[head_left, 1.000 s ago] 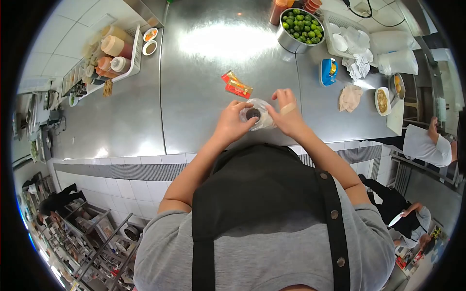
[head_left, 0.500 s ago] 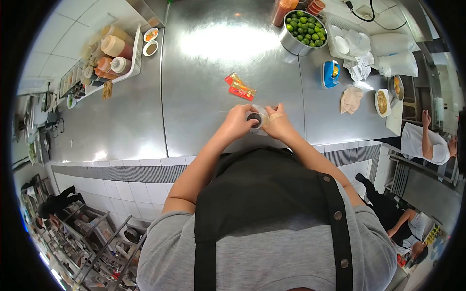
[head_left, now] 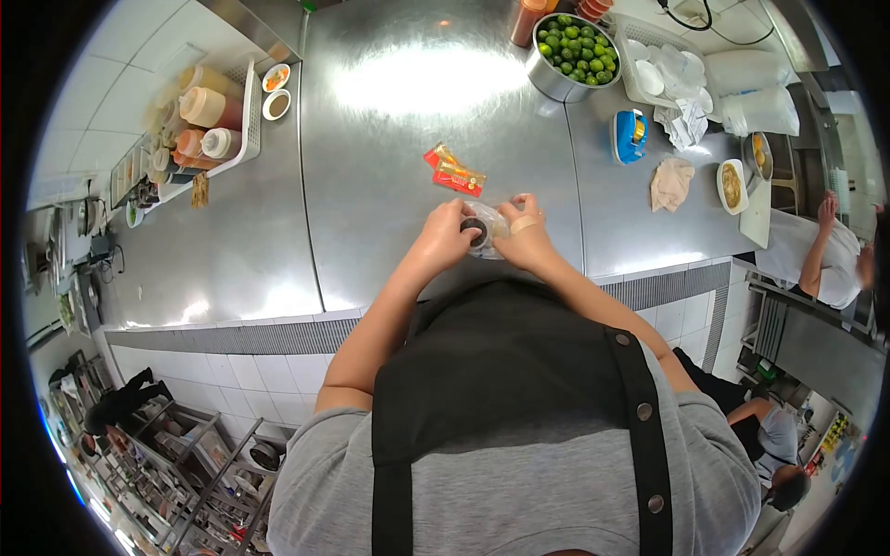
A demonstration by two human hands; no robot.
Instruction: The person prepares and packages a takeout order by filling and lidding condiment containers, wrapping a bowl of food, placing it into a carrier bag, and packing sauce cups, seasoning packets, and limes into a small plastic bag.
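My left hand (head_left: 445,234) is closed on a small round cup (head_left: 476,232) with dark contents. A clear plastic bag (head_left: 492,219) lies around or against the cup; which of the two, I cannot tell. My right hand (head_left: 525,237), with a tan strip across its back, pinches the bag's right side. Both hands are close together above the near edge of the steel table (head_left: 408,148). Just beyond them lie red and gold sachets (head_left: 458,174), one overlapping another.
At the back stands a metal pot of green limes (head_left: 577,51). To the right are a blue tape dispenser (head_left: 630,137), a crumpled cloth (head_left: 671,183) and a white bowl of food (head_left: 731,187). A basket of sauce bottles (head_left: 218,116) stands left. Other people are further off.
The bag is spread out more between my hands, and my right fingers have shifted on it. The cup stays in my left hand. The whole view has turned slightly.
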